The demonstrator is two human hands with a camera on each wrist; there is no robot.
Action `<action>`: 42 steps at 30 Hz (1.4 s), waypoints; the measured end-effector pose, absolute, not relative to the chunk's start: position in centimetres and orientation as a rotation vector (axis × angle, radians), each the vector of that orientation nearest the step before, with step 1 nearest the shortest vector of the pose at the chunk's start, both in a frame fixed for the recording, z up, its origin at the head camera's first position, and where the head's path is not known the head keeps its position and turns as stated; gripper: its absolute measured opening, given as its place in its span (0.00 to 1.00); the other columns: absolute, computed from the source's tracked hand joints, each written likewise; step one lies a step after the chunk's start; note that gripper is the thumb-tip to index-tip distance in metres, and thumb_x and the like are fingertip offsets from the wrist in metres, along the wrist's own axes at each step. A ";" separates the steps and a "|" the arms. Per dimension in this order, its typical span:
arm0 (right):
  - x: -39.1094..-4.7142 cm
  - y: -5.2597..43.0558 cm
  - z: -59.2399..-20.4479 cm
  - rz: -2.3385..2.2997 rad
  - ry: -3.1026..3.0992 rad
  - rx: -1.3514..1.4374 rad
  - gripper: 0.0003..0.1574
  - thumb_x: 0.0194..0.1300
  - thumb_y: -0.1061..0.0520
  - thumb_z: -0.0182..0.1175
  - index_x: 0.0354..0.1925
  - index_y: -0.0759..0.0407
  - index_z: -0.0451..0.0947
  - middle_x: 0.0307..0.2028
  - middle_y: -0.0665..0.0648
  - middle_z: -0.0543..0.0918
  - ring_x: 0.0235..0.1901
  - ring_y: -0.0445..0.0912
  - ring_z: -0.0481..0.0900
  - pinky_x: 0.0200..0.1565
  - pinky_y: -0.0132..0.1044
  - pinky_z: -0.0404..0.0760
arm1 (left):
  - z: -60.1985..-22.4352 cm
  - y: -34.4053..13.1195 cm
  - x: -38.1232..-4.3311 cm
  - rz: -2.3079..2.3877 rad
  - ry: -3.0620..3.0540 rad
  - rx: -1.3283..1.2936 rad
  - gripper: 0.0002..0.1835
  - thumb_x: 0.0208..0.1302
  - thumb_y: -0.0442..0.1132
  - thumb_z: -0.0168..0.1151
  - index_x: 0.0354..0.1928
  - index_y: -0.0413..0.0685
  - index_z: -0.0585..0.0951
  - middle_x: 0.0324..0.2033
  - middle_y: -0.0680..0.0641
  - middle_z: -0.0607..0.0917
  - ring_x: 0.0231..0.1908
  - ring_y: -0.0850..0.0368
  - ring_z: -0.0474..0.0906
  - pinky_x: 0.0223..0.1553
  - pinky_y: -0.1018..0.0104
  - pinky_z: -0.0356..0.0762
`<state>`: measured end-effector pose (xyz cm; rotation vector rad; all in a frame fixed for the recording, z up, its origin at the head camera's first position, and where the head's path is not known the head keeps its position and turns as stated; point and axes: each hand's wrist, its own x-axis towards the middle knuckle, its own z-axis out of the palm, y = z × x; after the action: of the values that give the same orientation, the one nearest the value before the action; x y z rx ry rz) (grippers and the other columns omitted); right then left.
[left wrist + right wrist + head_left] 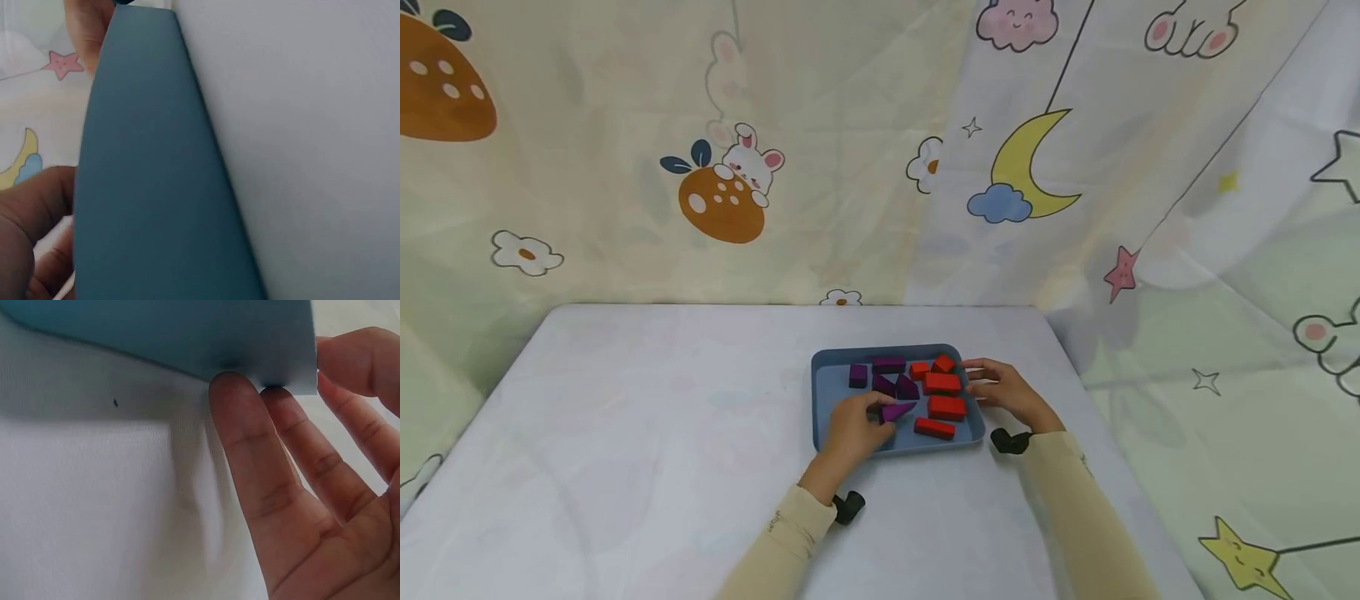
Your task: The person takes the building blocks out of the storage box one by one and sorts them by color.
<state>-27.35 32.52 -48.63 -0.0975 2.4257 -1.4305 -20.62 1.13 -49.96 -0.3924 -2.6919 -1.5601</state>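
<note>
My left hand (853, 427) is over the near left part of a blue-grey tray (822, 408), pinching a purple pointed wedge block (897, 412) between thumb and fingers. In the left wrist view the tray's outer wall (150, 156) hides what this hand holds. At the tray's right side, my right hand (1006, 388) has its fingers extended against the edge. The right wrist view shows its fingertips (232, 387) touching the tray wall (187, 337). Several other purple blocks (889, 365) lie at the back and middle, and several red blocks (942, 383) fill the right side.
The tray stands on a white-covered table (662, 450). Behind and at the right hangs a patterned cloth (850, 125). Black wrist cameras (850, 507) sit beside both sleeves, close to the tray's near edge.
</note>
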 end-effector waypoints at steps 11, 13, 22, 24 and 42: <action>-27.1 33.2 -48.4 -1.429 2.415 -0.077 0.34 0.78 0.60 0.63 0.77 0.63 0.70 0.73 0.76 0.72 0.67 0.68 0.77 0.63 0.57 0.84 | -47.4 -3.8 -21.7 -1.719 -2.587 -0.606 0.14 0.61 0.30 0.77 0.49 0.47 0.89 0.45 0.45 0.91 0.38 0.53 0.92 0.42 0.60 0.91; -27.0 33.3 -48.3 -1.428 2.414 -0.073 0.34 0.79 0.61 0.62 0.78 0.63 0.69 0.73 0.76 0.71 0.68 0.68 0.77 0.64 0.58 0.83 | -47.1 -4.8 -22.1 -1.712 -2.595 -0.629 0.14 0.62 0.31 0.78 0.49 0.48 0.89 0.46 0.45 0.91 0.37 0.54 0.92 0.42 0.61 0.91; -26.7 33.4 -48.3 -1.464 2.391 -0.037 0.34 0.80 0.60 0.61 0.79 0.64 0.67 0.72 0.75 0.73 0.61 0.60 0.81 0.63 0.55 0.84 | -46.4 -10.0 -24.2 -1.608 -2.648 -0.684 0.16 0.64 0.31 0.78 0.53 0.46 0.90 0.48 0.44 0.91 0.45 0.49 0.90 0.44 0.62 0.90; -26.6 33.3 -48.3 -1.462 2.394 -0.017 0.35 0.80 0.61 0.61 0.79 0.63 0.67 0.72 0.75 0.73 0.61 0.59 0.81 0.63 0.54 0.84 | -46.4 -11.1 -24.6 -1.575 -2.671 -0.682 0.16 0.64 0.30 0.78 0.53 0.46 0.90 0.47 0.44 0.92 0.44 0.49 0.91 0.45 0.60 0.91; -26.6 32.2 -48.8 -1.479 2.389 -0.064 0.35 0.80 0.59 0.62 0.78 0.64 0.67 0.70 0.76 0.74 0.62 0.61 0.80 0.62 0.54 0.84 | -48.0 -17.4 -28.2 -1.315 -2.911 -0.529 0.14 0.63 0.29 0.76 0.50 0.43 0.89 0.45 0.44 0.92 0.53 0.41 0.87 0.60 0.42 0.81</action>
<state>-26.64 32.17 -48.77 -0.0636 2.3885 -1.4794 -28.18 -17.45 -48.04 -0.5291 -2.9114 -1.3147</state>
